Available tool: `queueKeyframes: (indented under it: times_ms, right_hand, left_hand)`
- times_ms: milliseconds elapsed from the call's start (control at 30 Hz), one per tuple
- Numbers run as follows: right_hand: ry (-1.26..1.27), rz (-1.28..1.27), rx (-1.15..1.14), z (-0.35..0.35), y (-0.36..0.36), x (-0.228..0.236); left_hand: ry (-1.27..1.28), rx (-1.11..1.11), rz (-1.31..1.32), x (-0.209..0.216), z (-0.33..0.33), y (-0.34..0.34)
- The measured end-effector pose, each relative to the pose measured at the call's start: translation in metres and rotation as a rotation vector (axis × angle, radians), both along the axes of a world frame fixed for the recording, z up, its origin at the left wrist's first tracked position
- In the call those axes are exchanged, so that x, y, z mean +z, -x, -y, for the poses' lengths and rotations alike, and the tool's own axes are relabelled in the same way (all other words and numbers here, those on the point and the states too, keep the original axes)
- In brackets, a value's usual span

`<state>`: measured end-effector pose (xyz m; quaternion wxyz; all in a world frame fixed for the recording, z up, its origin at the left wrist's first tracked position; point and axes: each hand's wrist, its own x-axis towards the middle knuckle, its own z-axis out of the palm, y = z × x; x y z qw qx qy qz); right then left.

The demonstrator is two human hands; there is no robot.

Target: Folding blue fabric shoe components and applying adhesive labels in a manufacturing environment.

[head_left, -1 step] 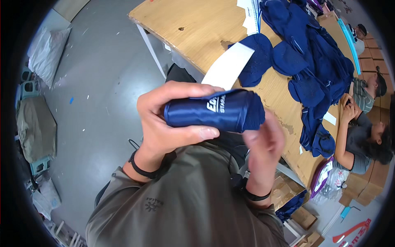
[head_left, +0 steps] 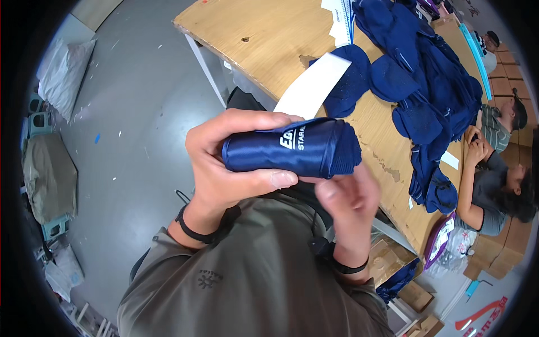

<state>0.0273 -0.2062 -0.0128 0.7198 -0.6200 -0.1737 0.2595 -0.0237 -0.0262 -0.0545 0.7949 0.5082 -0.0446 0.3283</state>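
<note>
A rolled navy fabric bundle [head_left: 269,150], shiny and satin-like with white lettering, lies sideways in front of my chest. My left hand [head_left: 216,154] is closed around its left part, thumb below and fingers above. Ribbed knit cloth [head_left: 345,150] shows at the roll's right end. Just under that end is my right hand [head_left: 353,196], its fingers curled and blurred; whether they grip the cloth cannot be made out. A white strip [head_left: 314,84] sticks out behind the roll, up and to the right, and its lower end is hidden by my left hand and the roll.
A wooden table [head_left: 264,33] stands ahead and to the right, with a heap of navy knit pieces [head_left: 432,84] and white papers [head_left: 339,25]. Two people sit beyond its right side, one with a bare forearm [head_left: 467,180] on the edge. White sacks [head_left: 67,73] lie along the left.
My right hand has shifted left and slightly down along the roll's end, with its thumb further left. The roll and the white strip have moved only slightly.
</note>
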Motion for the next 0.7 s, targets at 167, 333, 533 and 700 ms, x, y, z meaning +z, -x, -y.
queueKeyframes:
  times_ms: [167,333,533,700]
  right_hand:
    - [-0.058,0.105,0.088,-0.013,-0.004,0.0]
    - [0.026,0.089,-0.048,-0.015,0.0,-0.011]
    - [-0.063,0.007,-0.072,-0.012,0.007,-0.031]
    - [-0.176,0.031,-0.142,-0.008,0.006,-0.024]
  left_hand:
    - [-0.034,-0.016,-0.061,0.004,0.003,-0.006]
    - [-0.179,-0.026,-0.135,0.005,0.008,-0.003]
    - [-0.164,-0.06,-0.165,0.011,0.006,0.005]
    - [-0.163,-0.093,-0.114,0.019,0.008,-0.003]
